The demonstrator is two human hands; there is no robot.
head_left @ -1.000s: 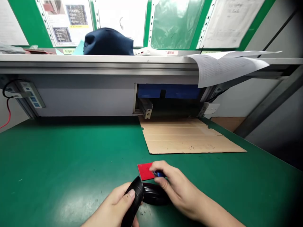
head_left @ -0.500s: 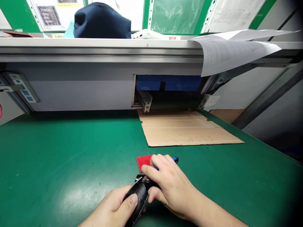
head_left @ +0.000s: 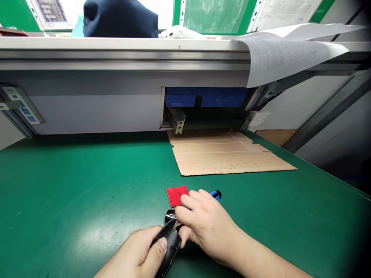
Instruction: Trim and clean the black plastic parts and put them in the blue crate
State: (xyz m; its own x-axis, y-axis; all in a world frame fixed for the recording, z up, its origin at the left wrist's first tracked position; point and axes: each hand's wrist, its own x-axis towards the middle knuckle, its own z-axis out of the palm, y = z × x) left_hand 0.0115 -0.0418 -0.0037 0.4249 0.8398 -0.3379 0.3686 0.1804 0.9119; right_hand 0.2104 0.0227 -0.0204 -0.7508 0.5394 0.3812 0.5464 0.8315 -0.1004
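Observation:
My left hand [head_left: 145, 249] is closed around a long, hollow black plastic shell [head_left: 171, 245], thumb lying along its inner side. At the upper end of the shell, my right hand [head_left: 203, 222] is closed in a pinch on a thin metal blade [head_left: 176, 224], which touches the shell's edge; most of it is hidden by the fingers. A glossy black part [head_left: 169, 215] shows just beyond the fingertips. Behind my right knuckles, a blue and black handle [head_left: 216, 195] sticks out, partly hidden. A red square piece [head_left: 176, 195] with dark marks lies on the green table.
A flat cardboard sheet [head_left: 226, 156] covers the back right of the green table [head_left: 87, 185]. Above it is an opening with a metal rail [head_left: 176, 120]. Paper sheets [head_left: 284, 58] hang over the shelf edge. A power strip [head_left: 23, 105] is mounted at left.
The view has tilted slightly down. My right fingers have curled closer over the blade and shifted a little, baring more of the red piece. My left hand keeps its hold on the shell.

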